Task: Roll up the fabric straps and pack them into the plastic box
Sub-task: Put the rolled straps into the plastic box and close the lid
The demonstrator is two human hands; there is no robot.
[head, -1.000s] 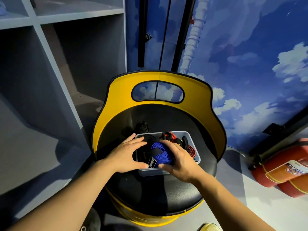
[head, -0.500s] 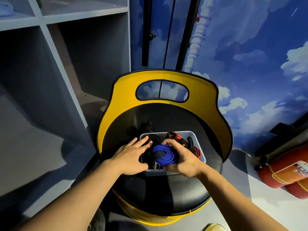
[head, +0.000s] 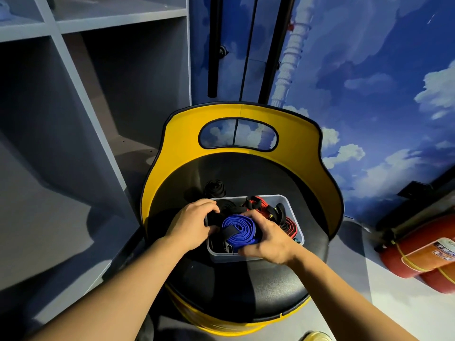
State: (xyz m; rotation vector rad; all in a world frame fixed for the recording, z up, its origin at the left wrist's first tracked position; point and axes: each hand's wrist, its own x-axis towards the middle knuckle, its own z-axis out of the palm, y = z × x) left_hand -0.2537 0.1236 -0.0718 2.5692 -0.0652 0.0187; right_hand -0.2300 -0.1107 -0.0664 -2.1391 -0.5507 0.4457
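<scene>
While both hands point(head: 190, 226) point(head: 269, 239) grip the blue strap roll point(head: 240, 230) over the plastic box point(head: 296, 217), black tab's lettering point(head: 227, 248) unreadable

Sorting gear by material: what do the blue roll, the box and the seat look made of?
Blue roll: woven fabric webbing, matte, its flat layers coiled. Box: translucent plastic, probably; thin pale rim, contents show through. Seat: black leather or vinyl, by its soft sheen.
</scene>
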